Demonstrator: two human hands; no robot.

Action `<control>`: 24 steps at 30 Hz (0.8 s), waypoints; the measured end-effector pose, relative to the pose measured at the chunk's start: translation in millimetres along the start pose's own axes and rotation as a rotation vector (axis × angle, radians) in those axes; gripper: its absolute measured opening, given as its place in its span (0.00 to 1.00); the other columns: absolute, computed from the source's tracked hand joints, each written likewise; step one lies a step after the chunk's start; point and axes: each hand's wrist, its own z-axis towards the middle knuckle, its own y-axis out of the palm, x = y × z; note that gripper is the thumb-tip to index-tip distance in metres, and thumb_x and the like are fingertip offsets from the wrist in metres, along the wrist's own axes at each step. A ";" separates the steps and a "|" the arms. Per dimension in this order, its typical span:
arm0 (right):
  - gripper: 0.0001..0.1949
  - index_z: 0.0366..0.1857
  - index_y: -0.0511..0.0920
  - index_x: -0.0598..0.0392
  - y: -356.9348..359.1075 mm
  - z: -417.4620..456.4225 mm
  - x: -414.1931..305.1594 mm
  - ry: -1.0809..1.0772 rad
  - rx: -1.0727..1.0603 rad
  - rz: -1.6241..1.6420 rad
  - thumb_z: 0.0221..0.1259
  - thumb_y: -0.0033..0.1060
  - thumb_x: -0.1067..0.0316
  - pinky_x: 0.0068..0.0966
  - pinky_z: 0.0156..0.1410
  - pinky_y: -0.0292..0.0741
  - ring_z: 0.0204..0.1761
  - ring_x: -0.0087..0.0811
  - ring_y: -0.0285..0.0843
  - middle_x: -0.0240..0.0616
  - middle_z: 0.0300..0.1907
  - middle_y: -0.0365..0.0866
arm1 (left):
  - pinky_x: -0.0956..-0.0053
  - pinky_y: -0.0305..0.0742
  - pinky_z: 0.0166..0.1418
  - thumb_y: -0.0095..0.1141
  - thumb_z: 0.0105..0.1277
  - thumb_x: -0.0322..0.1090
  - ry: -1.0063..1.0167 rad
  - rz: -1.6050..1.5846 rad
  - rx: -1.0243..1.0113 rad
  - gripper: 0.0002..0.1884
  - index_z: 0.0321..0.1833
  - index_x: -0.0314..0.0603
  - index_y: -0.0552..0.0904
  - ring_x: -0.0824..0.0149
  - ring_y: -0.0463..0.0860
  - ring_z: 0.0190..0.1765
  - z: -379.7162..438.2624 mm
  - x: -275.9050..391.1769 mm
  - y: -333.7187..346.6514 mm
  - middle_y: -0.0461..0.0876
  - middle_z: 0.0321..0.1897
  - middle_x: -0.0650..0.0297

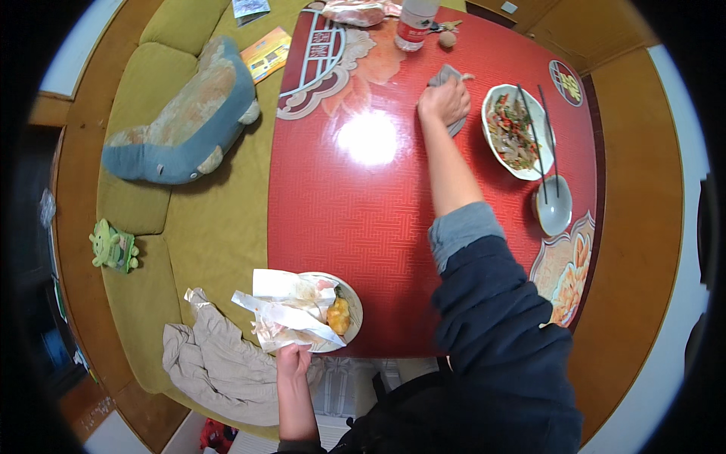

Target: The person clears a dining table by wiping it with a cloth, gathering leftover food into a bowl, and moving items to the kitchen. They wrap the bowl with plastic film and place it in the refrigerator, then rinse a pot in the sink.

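Note:
My right hand (445,103) is closed over a grey cloth (446,74) and presses it flat on the red tabletop (340,227). A white oval bowl (486,127) of sliced food with red and green bits is just to the right of that hand. Low in the view, my left hand (294,360) grips the near rim of a white plate (355,301) at the table's near left corner. Crumpled, stained white paper (295,309) covers much of the plate and overhangs its left side. A yellow-brown food scrap (338,316) shows beside the paper.
Two dark chopsticks (532,122) lie across the oval bowl and a small bowl (558,213). At the far edge stand a plastic bottle (413,28), a round brown object (447,39) and a wrapped package (357,12). The green sofa (221,238) holds a plush toy (193,113) and a beige garment (227,363).

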 end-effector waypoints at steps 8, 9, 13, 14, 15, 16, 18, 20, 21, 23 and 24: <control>0.20 0.47 0.80 0.39 19.1 -14.6 -29.1 -1.008 -0.308 0.191 0.51 0.47 0.75 0.31 0.58 0.70 0.55 0.33 0.72 0.26 0.54 0.76 | 0.64 0.73 0.56 0.54 0.56 0.23 0.075 -0.083 -0.014 0.23 0.57 0.43 0.70 0.61 0.76 0.52 -37.3 -16.9 -50.3 0.76 0.48 0.61; 0.18 0.45 0.80 0.40 9.4 -25.5 -27.6 -1.061 -0.304 0.206 0.52 0.49 0.75 0.31 0.56 0.72 0.54 0.31 0.74 0.27 0.51 0.78 | 0.64 0.73 0.56 0.53 0.59 0.26 0.051 -0.072 -0.030 0.21 0.57 0.44 0.70 0.62 0.76 0.52 -41.8 -18.3 -52.3 0.76 0.49 0.62; 0.15 0.44 0.81 0.41 -45.8 -81.4 -6.2 -1.252 -0.563 0.258 0.54 0.50 0.73 0.29 0.45 0.75 0.48 0.30 0.76 0.29 0.48 0.80 | 0.66 0.74 0.56 0.52 0.65 0.37 -0.066 -0.079 -0.076 0.18 0.57 0.47 0.70 0.64 0.76 0.51 -64.2 -28.1 -70.1 0.75 0.51 0.62; 0.17 0.44 0.81 0.41 -64.8 -100.2 0.8 -1.244 -0.677 0.270 0.53 0.50 0.75 0.30 0.46 0.74 0.48 0.31 0.75 0.29 0.49 0.80 | 0.66 0.74 0.55 0.52 0.65 0.38 -0.099 -0.085 -0.086 0.18 0.58 0.47 0.69 0.64 0.76 0.51 -69.3 -30.3 -74.1 0.75 0.51 0.62; 0.18 0.45 0.81 0.40 -80.9 -118.8 10.3 -1.237 -0.791 0.281 0.52 0.50 0.76 0.31 0.48 0.73 0.49 0.32 0.75 0.29 0.50 0.80 | 0.66 0.74 0.55 0.51 0.66 0.38 -0.097 -0.063 -0.063 0.18 0.58 0.48 0.69 0.64 0.76 0.51 -74.8 -35.2 -79.0 0.75 0.51 0.63; 0.19 0.46 0.80 0.40 -89.1 -138.8 28.1 -1.293 -0.718 0.365 0.51 0.51 0.77 0.32 0.50 0.72 0.51 0.32 0.73 0.29 0.51 0.79 | 0.66 0.74 0.55 0.50 0.66 0.38 -0.094 -0.044 -0.037 0.18 0.58 0.48 0.69 0.65 0.76 0.51 -81.0 -42.9 -85.4 0.75 0.51 0.63; 0.21 0.48 0.79 0.40 -112.1 -173.2 56.3 -1.357 -0.694 0.429 0.49 0.54 0.76 0.33 0.54 0.68 0.54 0.32 0.71 0.28 0.53 0.77 | 0.66 0.74 0.55 0.50 0.66 0.38 -0.091 -0.019 -0.017 0.18 0.58 0.48 0.69 0.65 0.76 0.51 -90.5 -56.2 -97.9 0.75 0.50 0.63; 0.22 0.49 0.79 0.42 -142.5 -196.8 76.8 -1.342 -0.770 0.454 0.47 0.56 0.75 0.34 0.56 0.66 0.57 0.34 0.69 0.27 0.54 0.76 | 0.66 0.74 0.56 0.50 0.67 0.38 -0.105 -0.012 -0.037 0.18 0.58 0.49 0.68 0.65 0.76 0.52 -96.4 -67.7 -110.8 0.75 0.49 0.63; 0.22 0.49 0.78 0.42 -153.4 -205.7 84.6 -1.322 -0.766 0.450 0.46 0.56 0.75 0.34 0.56 0.66 0.57 0.35 0.69 0.28 0.54 0.76 | 0.67 0.74 0.55 0.49 0.68 0.37 -0.172 -0.010 0.072 0.16 0.57 0.47 0.68 0.65 0.77 0.50 -96.4 -75.0 -118.5 0.75 0.48 0.64; 0.23 0.49 0.78 0.43 -170.3 -228.1 99.6 -1.290 -0.772 0.457 0.45 0.56 0.76 0.34 0.57 0.66 0.56 0.35 0.69 0.28 0.54 0.76 | 0.68 0.73 0.55 0.49 0.68 0.37 -0.124 0.167 -0.102 0.17 0.58 0.46 0.68 0.66 0.76 0.51 -103.1 -89.4 -133.2 0.75 0.49 0.64; 0.22 0.49 0.78 0.43 -177.6 -236.6 106.8 -1.304 -0.766 0.422 0.46 0.55 0.76 0.35 0.58 0.65 0.56 0.36 0.69 0.29 0.54 0.75 | 0.68 0.73 0.55 0.49 0.68 0.37 -0.183 0.187 -0.072 0.16 0.58 0.46 0.69 0.66 0.76 0.51 -106.1 -95.8 -135.8 0.75 0.49 0.64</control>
